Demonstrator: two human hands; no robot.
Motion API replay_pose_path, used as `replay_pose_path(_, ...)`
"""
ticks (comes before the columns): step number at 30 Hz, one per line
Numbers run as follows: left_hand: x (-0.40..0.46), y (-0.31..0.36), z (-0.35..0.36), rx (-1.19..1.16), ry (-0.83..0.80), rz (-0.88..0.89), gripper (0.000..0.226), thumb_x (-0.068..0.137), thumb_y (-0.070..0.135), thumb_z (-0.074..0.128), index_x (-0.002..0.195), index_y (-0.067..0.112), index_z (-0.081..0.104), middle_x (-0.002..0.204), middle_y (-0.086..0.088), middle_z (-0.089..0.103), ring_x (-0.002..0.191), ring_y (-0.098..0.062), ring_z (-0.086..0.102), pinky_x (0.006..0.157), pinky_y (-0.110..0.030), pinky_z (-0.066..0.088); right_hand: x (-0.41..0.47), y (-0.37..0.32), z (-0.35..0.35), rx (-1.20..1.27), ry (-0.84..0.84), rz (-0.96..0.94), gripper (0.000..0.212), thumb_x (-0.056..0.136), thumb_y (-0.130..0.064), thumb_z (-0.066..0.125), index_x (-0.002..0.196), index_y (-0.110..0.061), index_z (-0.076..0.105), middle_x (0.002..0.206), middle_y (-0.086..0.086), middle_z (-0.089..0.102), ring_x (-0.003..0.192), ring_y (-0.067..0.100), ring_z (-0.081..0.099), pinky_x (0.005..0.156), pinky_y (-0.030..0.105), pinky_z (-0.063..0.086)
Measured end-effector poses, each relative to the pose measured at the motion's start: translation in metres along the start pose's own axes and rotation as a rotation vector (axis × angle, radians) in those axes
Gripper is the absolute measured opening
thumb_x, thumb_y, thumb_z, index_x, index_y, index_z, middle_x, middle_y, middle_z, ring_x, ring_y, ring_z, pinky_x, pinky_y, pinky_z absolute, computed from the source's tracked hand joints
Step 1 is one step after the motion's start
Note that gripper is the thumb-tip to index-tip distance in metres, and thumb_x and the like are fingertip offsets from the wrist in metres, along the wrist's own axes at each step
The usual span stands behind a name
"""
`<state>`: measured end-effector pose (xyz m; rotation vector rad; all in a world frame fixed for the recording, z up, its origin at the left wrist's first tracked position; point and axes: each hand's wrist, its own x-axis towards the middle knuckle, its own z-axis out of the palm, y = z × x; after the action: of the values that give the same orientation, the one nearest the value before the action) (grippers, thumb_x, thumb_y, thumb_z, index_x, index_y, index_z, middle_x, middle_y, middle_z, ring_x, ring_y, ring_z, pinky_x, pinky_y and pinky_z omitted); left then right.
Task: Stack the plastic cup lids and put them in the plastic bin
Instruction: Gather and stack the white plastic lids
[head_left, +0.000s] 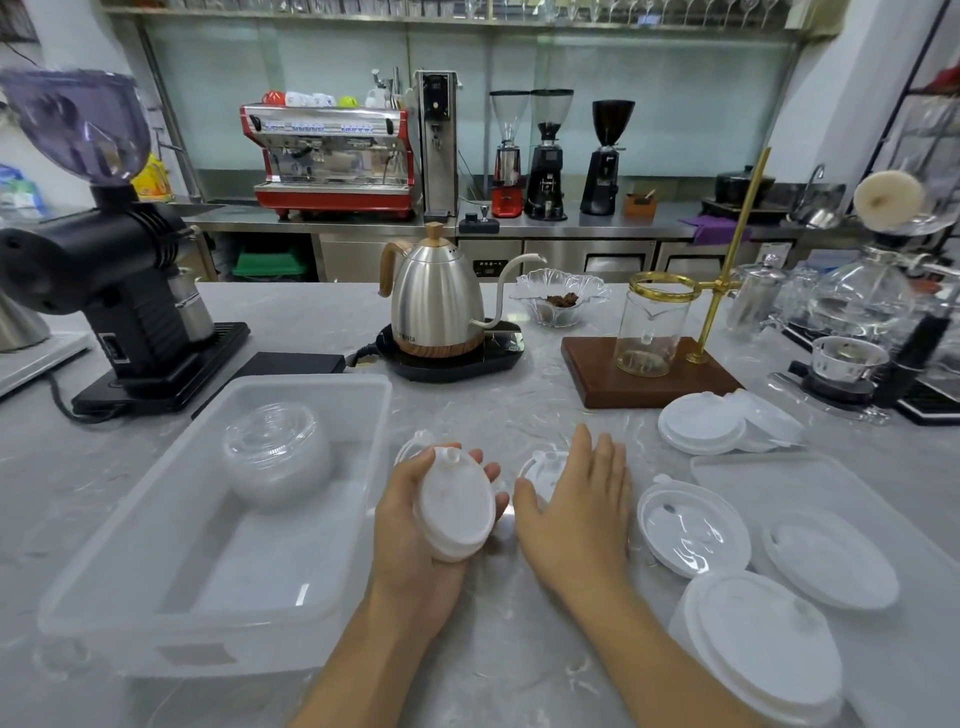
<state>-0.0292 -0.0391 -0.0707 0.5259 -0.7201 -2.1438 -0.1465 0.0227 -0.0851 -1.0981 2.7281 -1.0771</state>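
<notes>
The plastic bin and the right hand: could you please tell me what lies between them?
In the head view, the left hand lies between the plastic bin and the right hand, holding a small stack of white lids; another lid rests on the counter behind it.

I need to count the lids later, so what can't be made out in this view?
- Lid under the right hand: mostly covered by the palm.
- Stack in the left hand: how many lids, edges too blurred.
- Clear stack in the plastic bin: count unreadable through translucent layers.
- Lid stack at lower right: partly cut off by the frame edge.
</notes>
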Motion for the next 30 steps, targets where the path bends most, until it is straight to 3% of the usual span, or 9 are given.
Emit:
replay_pose_path(2,0.0,-0.001,-0.001,0.009,-0.005,-0.01,0.036,0.072,0.034,0.066,0.097,0.007,0.068,0.115,-0.022,0.07,0.108,-0.037,0.071,0.082,-0.047,0.06,0.001,0.002,0.002,-0.059,-0.03,0.034,0.083,0.093,-0.046,0.047,0.155,-0.012,0.004,0.164,0.014,0.009,0.152,0.029,0.002,0.123,0.041,-0.001)
replay_pose_path(6,-0.001,0.001,0.0,0.044,-0.056,0.04,0.04,0.07,0.033,0.068,0.101,0.007,0.068,0.093,-0.019,0.069,0.081,-0.034,0.069,0.064,-0.04,0.056,0.002,0.003,0.0,-0.12,0.003,0.018,0.071,0.093,-0.039,0.05,0.151,-0.014,0.018,0.153,0.008,0.031,0.143,0.028,0.02,0.119,0.04,0.014)
replay_pose_path(12,0.0,0.0,-0.004,0.054,-0.103,0.045,0.037,0.071,0.033,0.066,0.099,0.01,0.072,0.087,-0.018,0.068,0.071,-0.034,0.068,0.059,-0.038,0.055,-0.002,-0.007,-0.013,0.28,0.092,-0.057,0.071,0.085,-0.019,0.068,0.147,-0.021,0.033,0.15,-0.003,0.036,0.141,0.015,0.021,0.118,0.038,0.022)
replay_pose_path(14,-0.001,-0.002,-0.005,0.074,-0.092,0.063,0.04,0.066,0.034,0.068,0.097,0.01,0.072,0.085,-0.019,0.069,0.069,-0.034,0.069,0.055,-0.038,0.055,-0.007,-0.013,-0.018,0.434,0.136,-0.093,0.071,0.082,-0.014,0.072,0.143,-0.023,0.038,0.142,-0.01,0.041,0.136,0.008,0.026,0.115,0.031,0.026)
replay_pose_path(17,-0.003,-0.004,-0.003,0.088,-0.069,0.086,0.041,0.063,0.035,0.07,0.095,0.009,0.075,0.08,-0.018,0.069,0.065,-0.032,0.069,0.051,-0.039,0.056,-0.017,-0.02,-0.025,0.597,0.124,-0.09,0.072,0.079,-0.02,0.077,0.141,-0.03,0.041,0.137,-0.017,0.041,0.13,-0.001,0.036,0.102,0.008,0.026)
replay_pose_path(20,-0.003,-0.005,-0.003,0.11,-0.049,0.113,0.043,0.061,0.04,0.074,0.091,0.009,0.076,0.077,-0.014,0.071,0.064,-0.028,0.071,0.047,-0.036,0.056,-0.024,-0.022,-0.031,0.664,0.12,-0.111,0.069,0.076,-0.026,0.081,0.136,-0.033,0.046,0.133,-0.014,0.05,0.123,-0.002,0.045,0.099,0.007,0.033)
replay_pose_path(22,-0.002,-0.006,-0.004,0.102,-0.069,0.136,0.037,0.074,0.045,0.07,0.088,0.011,0.078,0.08,-0.011,0.075,0.07,-0.024,0.074,0.052,-0.032,0.058,-0.028,-0.024,-0.034,0.676,0.097,-0.137,0.068,0.074,-0.026,0.082,0.133,-0.034,0.048,0.13,-0.013,0.052,0.12,-0.002,0.047,0.1,0.011,0.037)
replay_pose_path(25,-0.001,-0.005,-0.003,0.045,-0.12,0.108,0.049,0.092,0.057,0.051,0.086,0.019,0.08,0.088,-0.007,0.079,0.085,-0.022,0.076,0.069,-0.032,0.061,-0.034,-0.029,-0.033,0.672,0.052,-0.175,0.071,0.07,-0.03,0.085,0.131,-0.033,0.048,0.129,-0.013,0.052,0.118,-0.002,0.048,0.097,0.008,0.037)
replay_pose_path(30,0.004,-0.005,-0.004,-0.094,-0.125,0.046,0.053,0.095,0.054,0.05,0.121,0.011,0.069,0.116,-0.017,0.07,0.109,-0.033,0.067,0.094,-0.046,0.057,-0.04,-0.034,-0.028,0.648,-0.008,-0.193,0.077,0.06,-0.05,0.079,0.13,-0.037,0.048,0.128,-0.016,0.053,0.118,-0.002,0.05,0.101,0.022,0.042)
